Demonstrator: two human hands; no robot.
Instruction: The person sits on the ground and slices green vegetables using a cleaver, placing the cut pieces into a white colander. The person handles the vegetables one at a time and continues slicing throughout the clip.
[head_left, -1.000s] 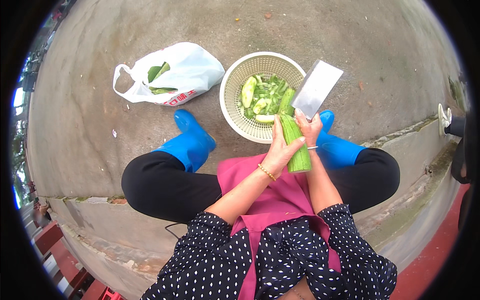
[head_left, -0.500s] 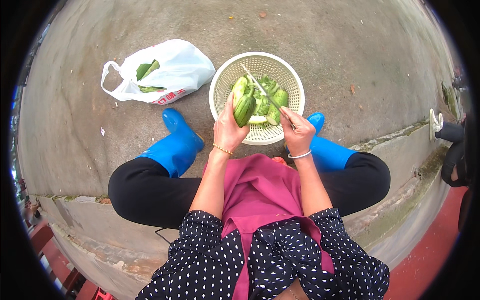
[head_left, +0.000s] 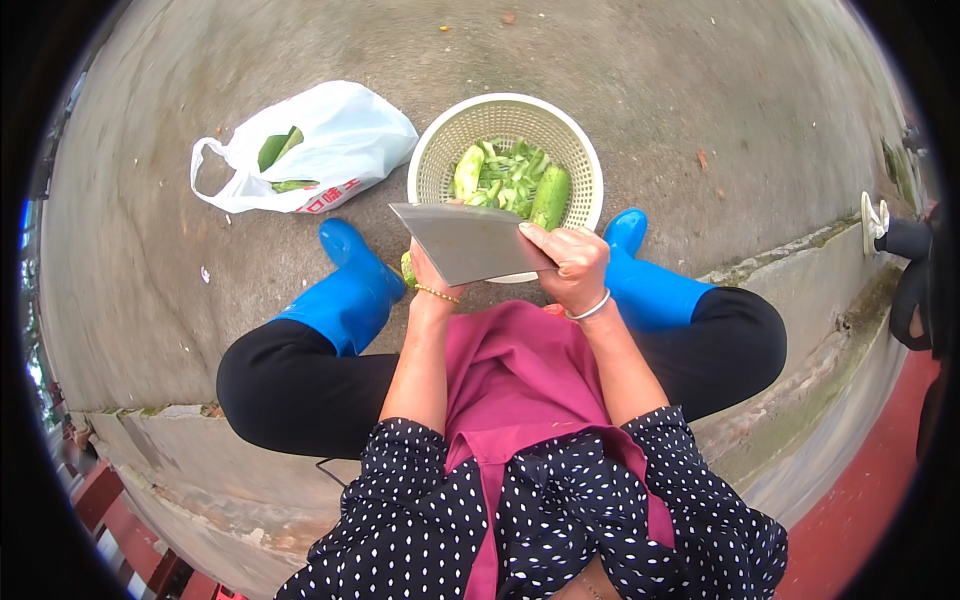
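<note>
My right hand [head_left: 573, 263] is closed round a wide-bladed cleaver [head_left: 468, 243], whose broad flat side faces up and points left. Behind that blade, my left hand [head_left: 428, 274] grips a green luffa gourd [head_left: 408, 268]; only one end of the gourd shows at the wrist side, and the blade covers most of the fingers. Just beyond both hands stands a cream plastic colander basket [head_left: 594, 150]. Inside it lie a pale peeled gourd [head_left: 468, 172], a greener one [head_left: 551, 196] and many green peelings [head_left: 516, 178].
A white plastic bag [head_left: 345, 140] with green gourds [head_left: 280, 148] in it rests on the concrete ground left of the basket. Blue rubber boots [head_left: 355, 290] flank the basket. At the far right, another person's shoe [head_left: 874, 222] shows on a ledge.
The cleaver has swung from edge-on over the basket to lying broadside in front of my left hand. My left hand has drawn back and turned the gourd, which is now mostly hidden.
</note>
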